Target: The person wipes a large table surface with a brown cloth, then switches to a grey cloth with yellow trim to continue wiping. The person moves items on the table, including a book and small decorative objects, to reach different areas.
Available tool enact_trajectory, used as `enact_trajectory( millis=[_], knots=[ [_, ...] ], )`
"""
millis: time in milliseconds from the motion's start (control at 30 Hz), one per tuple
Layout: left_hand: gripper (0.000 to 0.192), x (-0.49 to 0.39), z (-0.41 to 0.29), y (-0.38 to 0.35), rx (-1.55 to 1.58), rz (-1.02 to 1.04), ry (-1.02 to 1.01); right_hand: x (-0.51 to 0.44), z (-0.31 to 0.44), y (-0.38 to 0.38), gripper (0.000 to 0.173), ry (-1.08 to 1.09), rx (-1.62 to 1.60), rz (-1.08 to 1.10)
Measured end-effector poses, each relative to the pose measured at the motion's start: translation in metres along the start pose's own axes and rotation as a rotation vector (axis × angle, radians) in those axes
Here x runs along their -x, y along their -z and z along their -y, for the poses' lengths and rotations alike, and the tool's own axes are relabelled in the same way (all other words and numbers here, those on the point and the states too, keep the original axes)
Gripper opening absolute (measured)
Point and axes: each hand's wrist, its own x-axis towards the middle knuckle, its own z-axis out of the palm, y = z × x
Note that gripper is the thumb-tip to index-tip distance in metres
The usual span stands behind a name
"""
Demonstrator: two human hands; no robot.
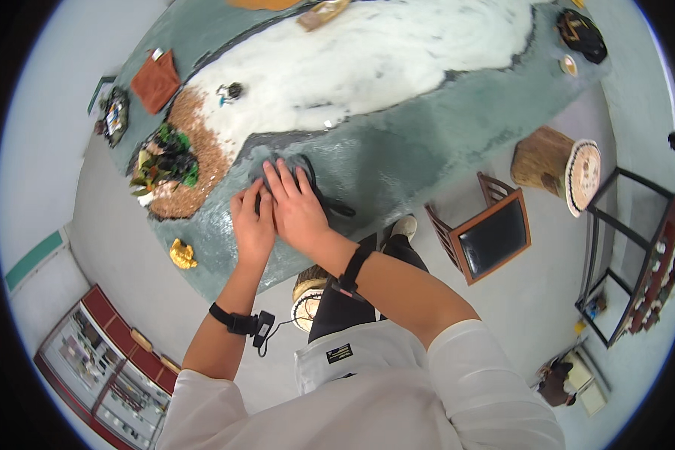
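My right hand [301,211] lies palm down, fingers spread, on a dark grey soft item [304,163] on the green stone-look tabletop [394,169]. A black strap or cord [337,208] trails from the item toward the table's near edge. My left hand [253,225] is close against the right one, with its fingers bent at the item's left side. Whether the left fingers pinch the item is hidden. Much of the item is under my hands, so its exact kind is unclear. Both wrists wear black bands.
A planted miniature rockery [166,160] stands on brown gravel [205,152] to the left. Nearer is a gold ornament [183,254]. A rust-coloured cloth [156,81] lies at the far left. A wooden chair [492,236] and a log stool [545,163] stand to the right.
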Motion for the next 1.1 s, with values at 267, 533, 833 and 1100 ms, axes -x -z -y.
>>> enact_trajectory(
  millis=[267,533,833,1100],
  knots=[
    [0.04,0.087,-0.026,-0.041,-0.03,0.192,-0.246,0.128,-0.038,0.054,0.046,-0.026,-0.076,-0.034],
    [0.045,0.091,-0.109,-0.087,-0.022,0.289,-0.491,0.204,-0.119,0.096,0.074,-0.435,-0.098,-0.316],
    [0.05,-0.035,-0.24,-0.233,0.483,0.138,-0.227,0.2,-0.125,0.065,0.105,-0.8,-0.883,-0.801],
    [0.053,-0.033,-0.244,-0.263,0.185,0.011,-0.407,0.222,-0.028,0.017,0.099,-0.7,-0.966,-0.64]
  ],
)
